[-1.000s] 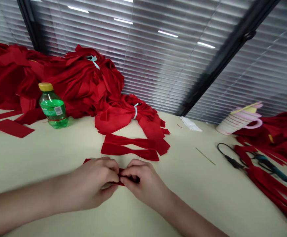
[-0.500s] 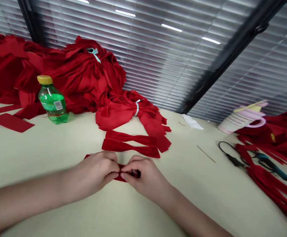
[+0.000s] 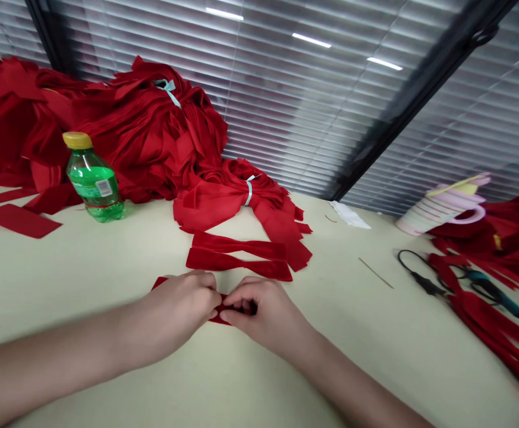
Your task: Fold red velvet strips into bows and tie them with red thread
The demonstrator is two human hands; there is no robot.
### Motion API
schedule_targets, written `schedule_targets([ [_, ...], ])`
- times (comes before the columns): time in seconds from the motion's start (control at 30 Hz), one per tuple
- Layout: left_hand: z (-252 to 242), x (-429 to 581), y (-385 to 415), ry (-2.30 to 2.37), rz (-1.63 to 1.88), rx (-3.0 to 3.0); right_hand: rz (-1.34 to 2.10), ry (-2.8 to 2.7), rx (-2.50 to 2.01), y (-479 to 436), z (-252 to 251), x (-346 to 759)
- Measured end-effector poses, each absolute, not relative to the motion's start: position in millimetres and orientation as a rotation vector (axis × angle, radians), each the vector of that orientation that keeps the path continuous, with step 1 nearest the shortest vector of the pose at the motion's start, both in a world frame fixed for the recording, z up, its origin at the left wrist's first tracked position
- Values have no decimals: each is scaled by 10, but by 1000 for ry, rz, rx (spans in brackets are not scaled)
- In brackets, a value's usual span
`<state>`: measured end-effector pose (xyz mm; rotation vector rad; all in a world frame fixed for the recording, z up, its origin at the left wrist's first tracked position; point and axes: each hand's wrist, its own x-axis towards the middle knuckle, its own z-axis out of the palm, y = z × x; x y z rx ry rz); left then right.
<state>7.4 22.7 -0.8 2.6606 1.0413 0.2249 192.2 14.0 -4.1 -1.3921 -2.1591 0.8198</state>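
The left hand [image 3: 188, 304] and right hand [image 3: 266, 310] both pinch a red cloth strip [image 3: 220, 320] lying lengthwise beneath them, roughly parallel to the tabletop's [image 3: 326, 279] far edge, its left tip poking past the left hand.

Head view, worn on your own head: the camera looks from above and behind your left hand [image 3: 185, 306] and right hand [image 3: 263, 312], facing forward and down. Both hands lie close to the lens, just below the centre of the view, with your left forearm [image 3: 63, 362] and right forearm [image 3: 343, 371] running in from the lower corners. The angle is wide: you see the tabletop [image 3: 197, 392] on your side of the hands and, well beyond them, the window blinds [image 3: 295, 107]. The slats slope downward to the right. A bottle [image 3: 96, 184] beyond your left hand and a mug [image 3: 433, 208] beyond your right both fall within the field.
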Motion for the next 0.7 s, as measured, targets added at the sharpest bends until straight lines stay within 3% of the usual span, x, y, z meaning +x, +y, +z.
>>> schedule_targets([
  [0.43, 46, 88, 270, 1044, 205, 2503, 903, -2125, -1421, 161, -32, 1939],
  [0.7, -38, 44, 225, 1035, 288, 2525, 644, -2178, -1228, 106, -24, 2009],
])
